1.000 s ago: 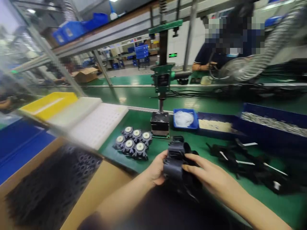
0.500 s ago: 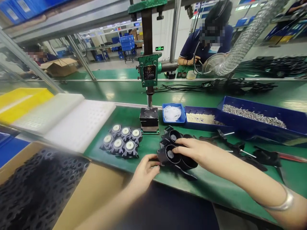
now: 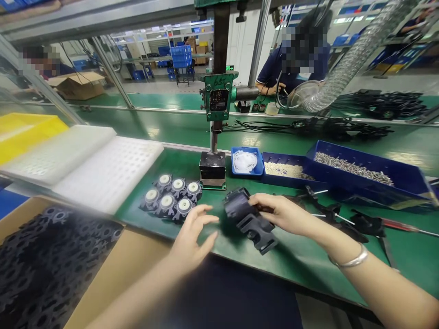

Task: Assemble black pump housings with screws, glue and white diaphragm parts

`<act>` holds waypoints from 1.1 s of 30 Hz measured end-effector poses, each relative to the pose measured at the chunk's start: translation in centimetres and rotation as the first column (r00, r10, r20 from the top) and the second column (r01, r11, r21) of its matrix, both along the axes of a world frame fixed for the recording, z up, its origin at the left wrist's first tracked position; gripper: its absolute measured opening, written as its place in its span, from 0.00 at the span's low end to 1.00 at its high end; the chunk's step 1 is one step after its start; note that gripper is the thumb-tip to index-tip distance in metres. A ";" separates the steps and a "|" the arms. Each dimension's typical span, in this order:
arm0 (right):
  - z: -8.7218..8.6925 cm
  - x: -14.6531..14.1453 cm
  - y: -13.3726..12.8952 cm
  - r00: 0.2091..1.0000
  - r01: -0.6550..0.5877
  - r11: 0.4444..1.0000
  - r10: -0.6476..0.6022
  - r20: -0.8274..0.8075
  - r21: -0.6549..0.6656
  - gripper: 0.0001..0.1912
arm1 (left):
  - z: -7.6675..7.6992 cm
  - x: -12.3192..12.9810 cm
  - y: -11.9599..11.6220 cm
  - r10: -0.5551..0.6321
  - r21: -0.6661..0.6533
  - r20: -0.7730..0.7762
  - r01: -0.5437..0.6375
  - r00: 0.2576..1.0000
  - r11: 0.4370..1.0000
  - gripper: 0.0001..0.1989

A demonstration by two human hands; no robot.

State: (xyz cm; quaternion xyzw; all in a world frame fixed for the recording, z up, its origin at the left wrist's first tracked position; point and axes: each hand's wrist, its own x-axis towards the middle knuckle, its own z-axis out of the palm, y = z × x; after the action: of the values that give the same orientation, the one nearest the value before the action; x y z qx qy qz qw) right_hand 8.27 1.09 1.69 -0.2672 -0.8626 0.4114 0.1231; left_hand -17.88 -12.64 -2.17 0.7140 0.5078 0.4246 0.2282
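A black plastic housing with round cups (image 3: 249, 217) is tilted on its side above the green table, its cup openings turned out of sight. My right hand (image 3: 274, 210) grips its upper right edge, thumb and fingers closed on it. Just left of the housing, my left hand (image 3: 196, 233) is empty, with fingers spread and curved. Beyond that hand lie several black bracket parts with white round centres (image 3: 167, 201), set in two rows. Behind the housing stands a black press base block (image 3: 213, 165), under a green press head (image 3: 219, 98).
Blue bins hold white rings (image 3: 244, 161), small beige pieces (image 3: 286, 170) and metal pins (image 3: 353, 167). Black parts and a red screwdriver (image 3: 399, 225) lie at right. A carton of black parts (image 3: 103, 260) and white perforated trays (image 3: 109, 169) are left. Across the bench, a person (image 3: 295, 64) works.
The housing has been tipped, so its cups no longer face up. My left hand has let go and moved left, opening its fingers. My right hand now grips the housing's edge.
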 end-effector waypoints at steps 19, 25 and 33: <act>-7.2 0.2 -3.5 0.812 0.035 0.474 -0.527 -0.252 -0.880 0.36 | 5.0 -0.1 7.3 -0.227 -0.308 -0.460 0.085 0.858 0.948 0.30; -8.3 0.7 -3.5 0.658 0.200 0.571 -0.681 -0.323 -0.796 0.27 | 3.9 -1.2 9.6 -0.229 -0.433 -0.637 -0.096 0.736 0.896 0.25; -7.0 -0.2 -4.6 0.470 0.409 0.736 -0.676 -0.567 -0.538 0.21 | 7.9 1.8 6.9 -0.031 -0.262 -0.668 -0.196 0.744 0.945 0.12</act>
State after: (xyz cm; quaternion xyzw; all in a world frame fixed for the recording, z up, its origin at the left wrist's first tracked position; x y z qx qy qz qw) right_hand 8.05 -3.51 -5.34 -0.3586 -0.5216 0.5570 0.5377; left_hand -16.06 -5.72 5.73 0.7483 0.6482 0.0662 0.1245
